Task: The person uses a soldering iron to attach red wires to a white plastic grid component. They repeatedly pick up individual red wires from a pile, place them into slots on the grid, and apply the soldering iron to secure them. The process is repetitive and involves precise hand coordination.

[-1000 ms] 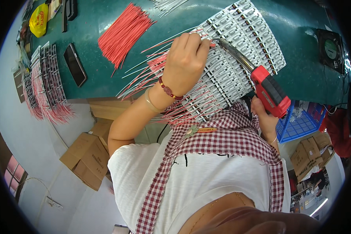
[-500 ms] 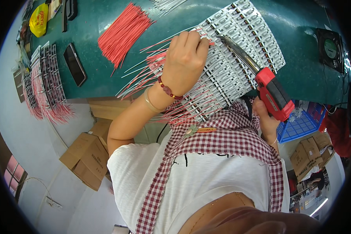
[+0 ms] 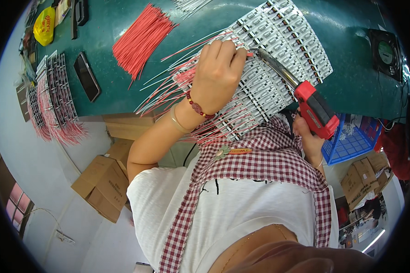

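Note:
A large panel of small white circuit boards (image 3: pixel 300 50) lies at the table's near edge, with rows of red and white wires hanging off its left side. Above the panel, my left hand (image 3: pixel 217 73) is closed in a pinch on a red wire (image 3: pixel 250 54), whose end pokes out past the fingertips. My right hand (image 3: pixel 309 139) grips a red and black soldering gun (image 3: pixel 315 109) from below. Its bent metal tip is beside the wire's end; whether they touch, I cannot tell. The left fingers partly cover the boards under them.
A bundle of red wires (image 3: pixel 141 43) and some white wires (image 3: pixel 191 6) lie at the back. To the left are a phone (image 3: pixel 87 76), wired board panels (image 3: pixel 54 95) and a yellow bag (image 3: pixel 44 26). A black fan-like device (image 3: pixel 386 55) and blue basket (image 3: pixel 351 141) are at right.
The soldering gun has shifted slightly left, its tip coming down closer to the red wire's end. My left hand has barely moved and keeps its pinch.

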Available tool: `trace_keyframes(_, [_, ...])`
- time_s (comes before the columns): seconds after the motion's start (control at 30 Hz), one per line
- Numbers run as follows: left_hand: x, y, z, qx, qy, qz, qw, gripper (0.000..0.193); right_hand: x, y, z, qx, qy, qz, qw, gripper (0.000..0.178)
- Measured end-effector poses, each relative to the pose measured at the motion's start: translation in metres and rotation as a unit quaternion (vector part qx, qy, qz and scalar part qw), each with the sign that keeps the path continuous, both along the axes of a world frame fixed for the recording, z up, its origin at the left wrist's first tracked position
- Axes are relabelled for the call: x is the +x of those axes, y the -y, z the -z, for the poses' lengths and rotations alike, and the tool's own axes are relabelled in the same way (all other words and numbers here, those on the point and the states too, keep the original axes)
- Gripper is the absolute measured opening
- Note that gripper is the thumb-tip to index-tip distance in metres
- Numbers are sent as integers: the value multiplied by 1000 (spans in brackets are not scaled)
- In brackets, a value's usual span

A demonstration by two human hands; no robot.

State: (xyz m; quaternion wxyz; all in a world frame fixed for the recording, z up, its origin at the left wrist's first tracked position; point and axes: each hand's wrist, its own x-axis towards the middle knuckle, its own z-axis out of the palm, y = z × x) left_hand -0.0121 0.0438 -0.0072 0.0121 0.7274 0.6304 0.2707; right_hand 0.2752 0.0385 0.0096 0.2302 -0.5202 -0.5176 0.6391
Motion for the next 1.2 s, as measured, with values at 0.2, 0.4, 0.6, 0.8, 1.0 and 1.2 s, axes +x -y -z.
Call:
trace_keyframes(0.2, [2, -1, -3, -12, -7, -5, 1000, 21, -2, 1, 6, 120, 45, -47, 991, 30])
trace_keyframes(0.4, [2, -2, -4, -25, -19, -8, 999, 20, -2, 0, -3, 119, 19, -24, 992, 36])
trace_keyframes(0.6, [2, -1, -6, -33, -45, -4, 998, 23, 5, 3, 1, 98, 3, -7, 995, 30])
trace_keyframes(0.8, [7, 9, -7, 12, -15, 0, 1000, 28, 2, 3, 0, 81, -24, -27, 996, 38])
trace_keyframes(1.0, [13, 8, -4, -3, 4, -14, 1000, 27, 9, 5, 2, 13, -11, -9, 1000, 12])
trace_keyframes(1.2, [17, 7, -4, -13, -10, -23, 1000, 23, 14, 9, 10, 50, 15, -29, 998, 16])
